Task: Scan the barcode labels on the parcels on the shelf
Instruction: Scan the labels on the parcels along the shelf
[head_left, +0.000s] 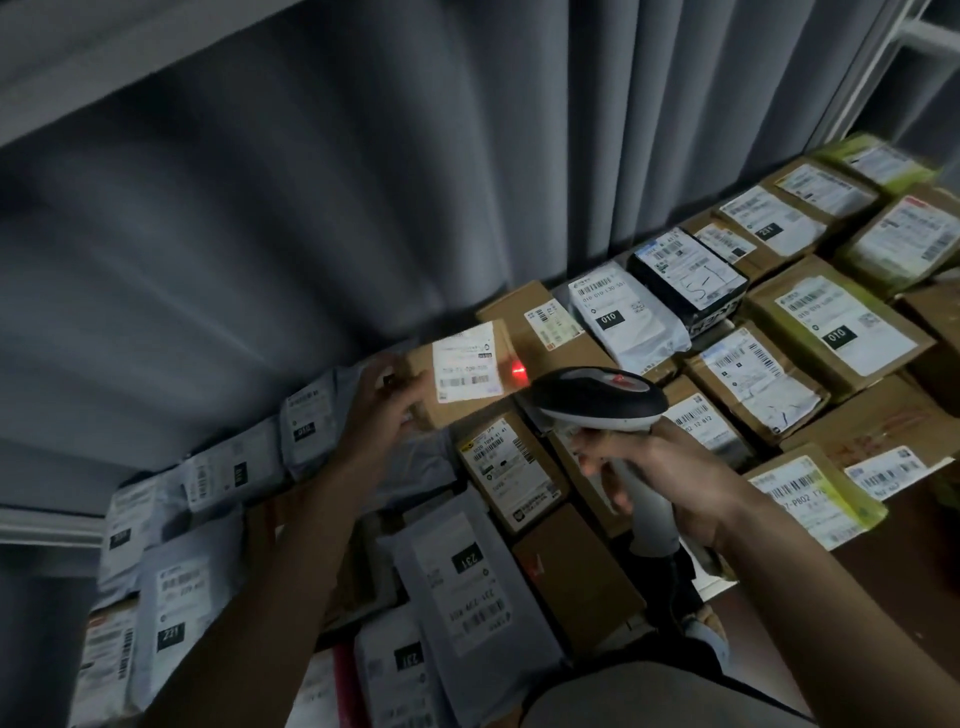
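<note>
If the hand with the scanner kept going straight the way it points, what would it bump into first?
Probably the small brown box the left hand holds. The right hand aims the scanner there, and its red dot glows beside the white label. Depth is hard to judge.

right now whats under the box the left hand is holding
The cardboard box in the left hand is tilted up over grey mailer bags and a labelled carton. What lies directly beneath it is covered.
</note>
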